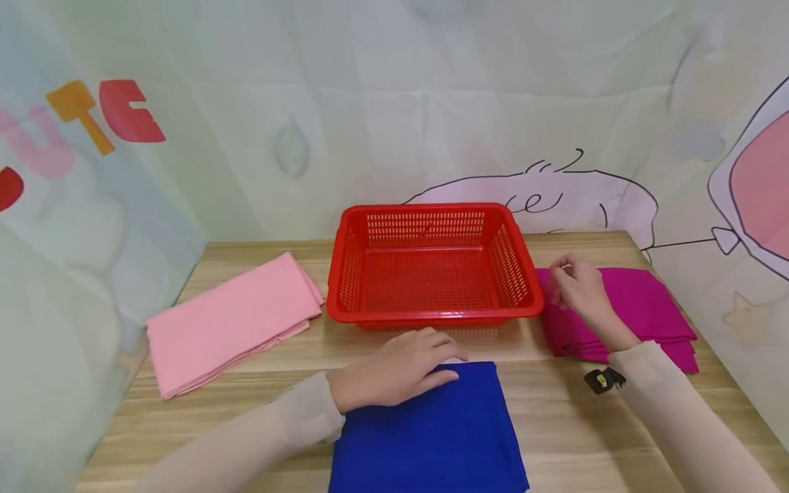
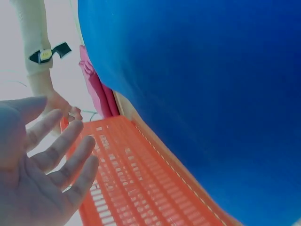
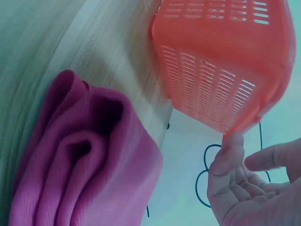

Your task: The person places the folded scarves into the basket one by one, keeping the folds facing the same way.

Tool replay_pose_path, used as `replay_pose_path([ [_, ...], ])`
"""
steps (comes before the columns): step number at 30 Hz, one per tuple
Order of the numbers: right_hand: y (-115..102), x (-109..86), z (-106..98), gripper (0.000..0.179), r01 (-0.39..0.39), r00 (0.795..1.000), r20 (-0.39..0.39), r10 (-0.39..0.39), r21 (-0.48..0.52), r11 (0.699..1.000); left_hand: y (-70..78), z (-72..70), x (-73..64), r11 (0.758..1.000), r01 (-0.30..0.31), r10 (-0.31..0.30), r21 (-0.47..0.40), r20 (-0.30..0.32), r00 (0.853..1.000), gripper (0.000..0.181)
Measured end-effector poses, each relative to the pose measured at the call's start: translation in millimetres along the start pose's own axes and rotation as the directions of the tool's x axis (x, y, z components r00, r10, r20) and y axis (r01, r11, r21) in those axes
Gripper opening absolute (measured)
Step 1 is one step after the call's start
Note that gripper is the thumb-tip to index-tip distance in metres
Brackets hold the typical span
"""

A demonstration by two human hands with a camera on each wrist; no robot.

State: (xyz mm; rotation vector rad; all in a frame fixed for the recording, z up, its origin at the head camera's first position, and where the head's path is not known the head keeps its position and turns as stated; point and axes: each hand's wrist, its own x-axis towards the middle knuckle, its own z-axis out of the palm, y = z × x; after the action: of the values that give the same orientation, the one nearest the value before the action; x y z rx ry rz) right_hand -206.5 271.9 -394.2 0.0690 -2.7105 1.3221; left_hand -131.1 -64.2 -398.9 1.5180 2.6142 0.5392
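Note:
A folded blue cloth (image 1: pixel 431 438) lies at the near middle of the table. Over its far left corner is my left hand (image 1: pixel 397 366), fingers loosely extended and gripping nothing; a small white patch shows beside the fingertips. In the left wrist view the blue cloth (image 2: pixel 202 94) fills the right side, beside the spread fingers. My right hand (image 1: pixel 579 291) hovers above the left end of a folded magenta cloth (image 1: pixel 644 301), close to the basket's right rim. The right wrist view shows this hand (image 3: pixel 258 188) with fingers loosely bent and nothing between them.
A red perforated plastic basket (image 1: pixel 431 316) stands at the table's back middle, with nothing in it. Left of it lies a folded pink cloth (image 1: pixel 234 322). A printed fabric backdrop (image 1: pixel 370 123) rises behind the wooden table (image 1: pixel 567 424). A black strap (image 1: pixel 604 380) hangs at the right wrist.

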Motion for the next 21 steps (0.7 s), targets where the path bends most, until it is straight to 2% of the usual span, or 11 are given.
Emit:
replay_pose_path([
  [6, -2.5, -12.7, -5.0, 0.022, -0.034, 0.998, 0.049, 0.035, -0.019, 0.999, -8.1, -6.0, -15.9, 0.998, 0.057, -0.056, 0.002, -0.075, 0.996, 0.030],
  [14, -5.2, -27.1, -7.3, 0.022, -0.085, 0.989, 0.113, 0.091, -0.058, 0.995, -12.6, -8.1, -34.5, 0.984, 0.181, -0.180, 0.000, -0.111, 0.977, 0.031],
  [21, -5.1, -39.1, -4.3, 0.023, -0.104, 0.966, 0.229, 0.123, -0.093, 0.990, -15.4, -11.5, -56.4, 0.971, 0.240, -0.238, -0.002, -0.125, 0.963, 0.043],
])
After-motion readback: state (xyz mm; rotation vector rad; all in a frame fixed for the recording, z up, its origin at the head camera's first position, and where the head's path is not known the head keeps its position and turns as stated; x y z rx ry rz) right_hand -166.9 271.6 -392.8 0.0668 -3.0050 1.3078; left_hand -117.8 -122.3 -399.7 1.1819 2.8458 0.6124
